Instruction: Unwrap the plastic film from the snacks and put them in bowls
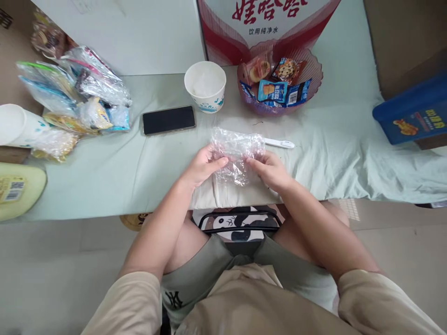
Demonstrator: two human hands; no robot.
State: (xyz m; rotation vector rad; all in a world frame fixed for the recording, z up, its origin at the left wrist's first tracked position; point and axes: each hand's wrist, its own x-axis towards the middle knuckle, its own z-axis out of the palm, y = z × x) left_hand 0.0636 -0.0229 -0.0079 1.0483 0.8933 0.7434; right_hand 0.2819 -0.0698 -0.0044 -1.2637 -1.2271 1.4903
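Observation:
A crinkled clear plastic wrapper [238, 143] is stretched between both hands just above the table's near edge. My left hand [206, 166] pinches its left side, thumb on top. On the right side, my right hand [267, 168] grips it the same way. Whether anything lies inside the plastic I cannot tell. A white plastic utensil handle [281, 143] sticks out behind the wrapper to the right; its other end is hidden. Beyond the hands stands a white paper cup [206, 88] with blue print. A black phone [169, 120] lies left of the cup.
A pink glass bowl [314, 79] of packaged snacks stands behind, before a red and white carton [265, 28]. Several snack bags [66, 88] are heaped at left, near a tipped paper cup [21, 125] and a yellow container [21, 190]. A blue container [412, 114] is at right.

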